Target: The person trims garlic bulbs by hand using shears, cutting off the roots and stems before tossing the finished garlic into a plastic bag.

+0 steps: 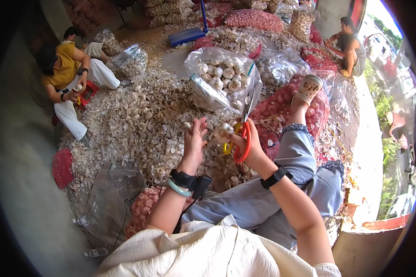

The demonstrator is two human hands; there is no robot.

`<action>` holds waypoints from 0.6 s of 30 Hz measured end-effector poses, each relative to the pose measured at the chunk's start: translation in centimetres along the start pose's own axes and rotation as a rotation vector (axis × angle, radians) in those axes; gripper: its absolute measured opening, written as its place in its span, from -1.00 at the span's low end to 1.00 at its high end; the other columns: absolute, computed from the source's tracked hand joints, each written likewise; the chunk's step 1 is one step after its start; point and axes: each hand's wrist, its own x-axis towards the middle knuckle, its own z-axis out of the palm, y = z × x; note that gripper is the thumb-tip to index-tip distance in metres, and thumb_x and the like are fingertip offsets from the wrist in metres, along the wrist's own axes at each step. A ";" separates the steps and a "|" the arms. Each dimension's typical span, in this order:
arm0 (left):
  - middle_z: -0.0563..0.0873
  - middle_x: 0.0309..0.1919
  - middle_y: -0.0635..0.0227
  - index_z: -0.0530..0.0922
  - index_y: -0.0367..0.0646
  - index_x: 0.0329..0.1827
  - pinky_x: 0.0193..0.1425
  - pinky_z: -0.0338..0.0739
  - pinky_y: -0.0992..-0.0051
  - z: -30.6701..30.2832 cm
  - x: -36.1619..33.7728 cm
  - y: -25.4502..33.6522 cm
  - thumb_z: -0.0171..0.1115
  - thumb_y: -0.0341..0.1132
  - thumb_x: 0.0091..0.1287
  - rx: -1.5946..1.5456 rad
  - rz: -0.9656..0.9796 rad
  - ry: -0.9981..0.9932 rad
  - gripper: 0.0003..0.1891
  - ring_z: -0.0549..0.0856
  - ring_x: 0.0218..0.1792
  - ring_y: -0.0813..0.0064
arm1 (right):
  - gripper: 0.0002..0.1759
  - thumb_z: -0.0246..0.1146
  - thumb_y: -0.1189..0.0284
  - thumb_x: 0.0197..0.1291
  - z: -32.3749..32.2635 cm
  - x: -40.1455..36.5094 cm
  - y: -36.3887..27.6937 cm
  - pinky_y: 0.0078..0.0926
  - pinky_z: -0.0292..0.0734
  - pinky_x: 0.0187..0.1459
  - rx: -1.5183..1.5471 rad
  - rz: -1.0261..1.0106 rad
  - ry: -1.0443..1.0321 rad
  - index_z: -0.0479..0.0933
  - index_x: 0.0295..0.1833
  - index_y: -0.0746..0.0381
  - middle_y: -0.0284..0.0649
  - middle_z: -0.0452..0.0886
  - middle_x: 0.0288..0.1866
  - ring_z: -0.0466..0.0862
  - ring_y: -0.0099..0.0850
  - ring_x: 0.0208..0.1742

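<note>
My left hand is raised over the heap of garlic skins with its fingers apart and nothing gripped in it. In my right hand is a pair of scissors with red and yellow handles, blades pointing up and away from me. A whitish garlic bulb shows at the thumb side of that hand, between my two hands. Just beyond the blades stands an open clear plastic bag filled with whole garlic bulbs.
Garlic skins cover the floor. Red mesh sacks of garlic lie by my right leg, another at lower left. People sit at left and far right. A blue platform scale stands behind.
</note>
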 end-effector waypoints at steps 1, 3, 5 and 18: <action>0.37 0.27 0.16 0.36 -0.03 0.34 0.28 0.20 -0.08 -0.8 0.5 0.7 -0.23 0.39 0.33 0.111 -0.060 0.004 -0.24 0.27 0.37 0.00 | -0.47 0.35 0.62 -0.03 0.4 -0.2 -0.9 -0.53 0.56 -0.17 0.021 -0.004 0.010 0.26 0.06 0.26 -0.28 0.40 -0.19 0.55 -0.49 -0.19; 0.19 0.42 0.06 0.17 -0.02 0.46 0.38 -0.17 -0.21 -2.5 2.2 0.4 -0.33 0.51 0.23 0.090 -0.145 0.071 -0.07 0.06 0.43 -0.14 | -0.45 0.38 0.60 -0.04 0.0 0.0 -0.8 -0.53 0.53 -0.20 -0.021 -0.026 0.010 0.26 0.05 0.24 -0.30 0.38 -0.21 0.51 -0.51 -0.20; 0.19 0.42 0.06 0.15 -0.03 0.47 0.38 -0.12 -0.17 -3.0 2.1 0.1 -0.28 0.48 0.24 0.131 -0.144 0.065 -0.09 0.10 0.42 -0.09 | -0.43 0.40 0.59 -0.05 -0.5 0.5 0.1 -0.53 0.50 -0.21 -0.051 -0.047 0.027 0.26 0.06 0.24 -0.30 0.38 -0.21 0.48 -0.52 -0.20; 0.58 -0.11 0.38 0.41 -0.06 0.17 -0.21 0.63 0.46 3.2 -1.6 1.9 0.09 -0.13 0.42 0.010 -0.027 -0.435 -0.65 0.66 -0.24 0.50 | -0.21 0.50 0.57 -0.16 -0.8 0.3 0.0 -0.52 0.53 -0.23 -0.223 -0.172 0.069 0.19 0.18 0.22 -0.23 0.48 -0.15 0.55 -0.48 -0.19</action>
